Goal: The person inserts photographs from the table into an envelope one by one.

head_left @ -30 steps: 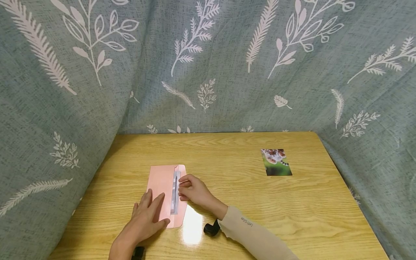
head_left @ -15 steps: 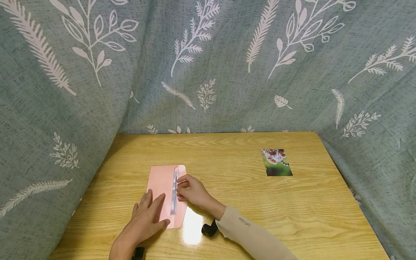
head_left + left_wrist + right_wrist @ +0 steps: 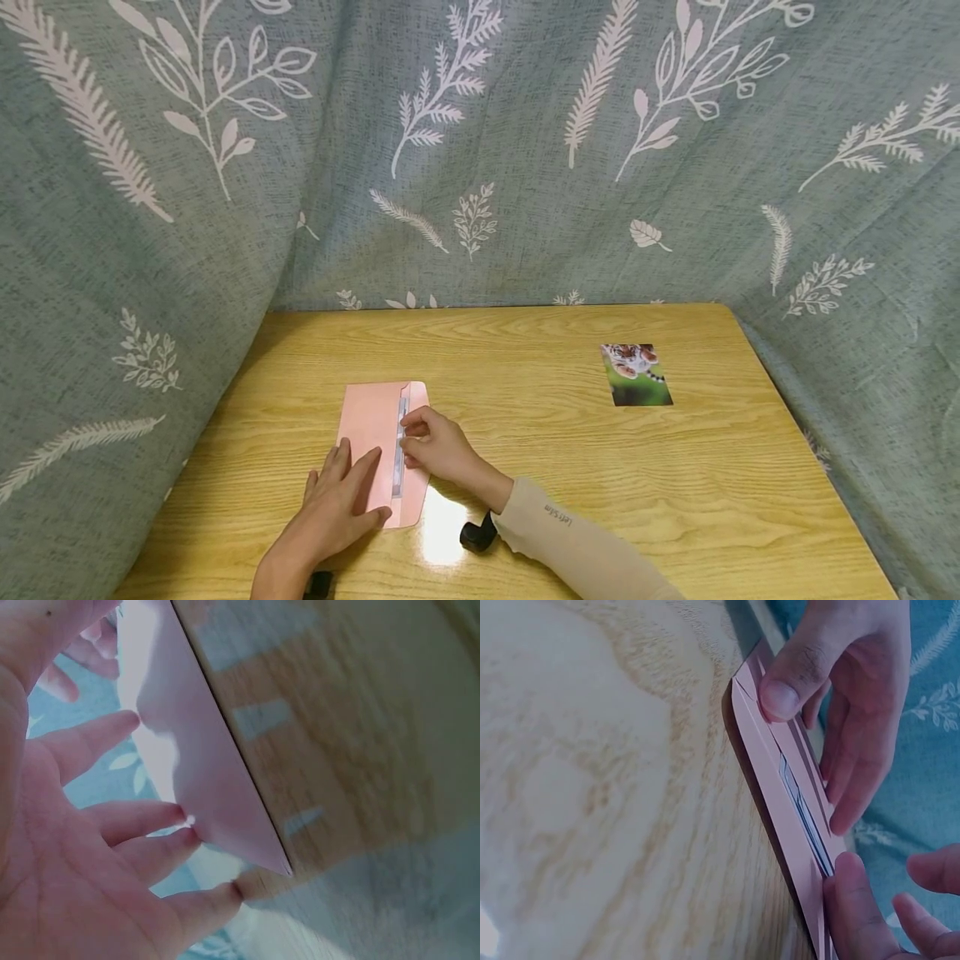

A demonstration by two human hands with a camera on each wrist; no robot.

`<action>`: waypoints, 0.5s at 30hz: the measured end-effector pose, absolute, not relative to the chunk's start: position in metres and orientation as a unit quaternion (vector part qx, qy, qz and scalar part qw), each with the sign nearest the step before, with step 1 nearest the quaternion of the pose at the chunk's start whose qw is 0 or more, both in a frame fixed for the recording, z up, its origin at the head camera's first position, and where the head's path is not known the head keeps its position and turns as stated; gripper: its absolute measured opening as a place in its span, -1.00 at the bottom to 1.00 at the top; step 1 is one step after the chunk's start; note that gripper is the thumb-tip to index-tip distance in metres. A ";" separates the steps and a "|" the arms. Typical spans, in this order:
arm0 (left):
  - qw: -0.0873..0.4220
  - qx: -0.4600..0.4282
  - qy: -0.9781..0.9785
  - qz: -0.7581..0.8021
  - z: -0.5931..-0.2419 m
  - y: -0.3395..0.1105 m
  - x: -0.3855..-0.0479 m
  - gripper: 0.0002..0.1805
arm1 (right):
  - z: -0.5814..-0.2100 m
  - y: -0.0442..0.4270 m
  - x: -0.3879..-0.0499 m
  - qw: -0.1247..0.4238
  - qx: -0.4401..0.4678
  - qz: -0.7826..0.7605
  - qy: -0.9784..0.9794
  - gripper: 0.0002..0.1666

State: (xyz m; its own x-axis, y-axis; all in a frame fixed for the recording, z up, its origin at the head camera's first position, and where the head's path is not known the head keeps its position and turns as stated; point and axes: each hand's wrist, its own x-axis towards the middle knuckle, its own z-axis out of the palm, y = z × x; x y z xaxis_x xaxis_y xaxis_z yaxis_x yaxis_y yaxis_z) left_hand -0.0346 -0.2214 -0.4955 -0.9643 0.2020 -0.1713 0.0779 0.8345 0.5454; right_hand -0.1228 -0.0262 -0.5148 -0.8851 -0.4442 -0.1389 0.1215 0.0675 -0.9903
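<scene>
A pink envelope (image 3: 370,421) lies on the table, its flap (image 3: 412,504) spread to the right. Out of its opening shows a narrow strip of a grey-blue photo (image 3: 399,467); the rest is hidden inside. My left hand (image 3: 330,504) rests on the envelope's near left part with fingers spread, some reaching past its edge in the left wrist view. At the photo's exposed edge, my right hand (image 3: 442,448) touches it with bent fingers. The right wrist view shows one fingertip (image 3: 851,874) against the photo's edge and the other fingers apart from it.
A tiger photo (image 3: 637,375) lies flat at the table's right side. The wooden table (image 3: 540,467) is bounded by a patterned grey-green curtain (image 3: 525,225) at the back and sides. A black wrist device (image 3: 478,533) hangs below my right wrist.
My right hand has moved slightly left, and the photo has slid further into the envelope, so a narrower strip shows. My left hand and the envelope have stayed in place.
</scene>
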 end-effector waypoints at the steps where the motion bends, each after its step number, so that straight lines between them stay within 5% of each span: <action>1: 0.111 0.074 0.951 0.277 -0.496 -0.222 -0.035 -0.10 | -0.515 -0.026 -0.123 0.210 -0.116 -0.671 0.701 -0.71; 15: 0.125 0.070 0.950 0.277 -0.494 -0.223 -0.035 -0.06 | -0.517 -0.022 -0.124 0.212 -0.124 -0.665 0.705 -0.70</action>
State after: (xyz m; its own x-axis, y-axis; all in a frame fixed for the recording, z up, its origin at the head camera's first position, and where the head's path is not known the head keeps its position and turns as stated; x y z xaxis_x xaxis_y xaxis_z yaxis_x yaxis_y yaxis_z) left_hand -0.0351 -0.2233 -0.4943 -0.9588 0.2022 -0.1994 0.0636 0.8372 0.5431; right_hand -0.1239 -0.0224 -0.5167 -0.8792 -0.4570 -0.1346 0.1079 0.0842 -0.9906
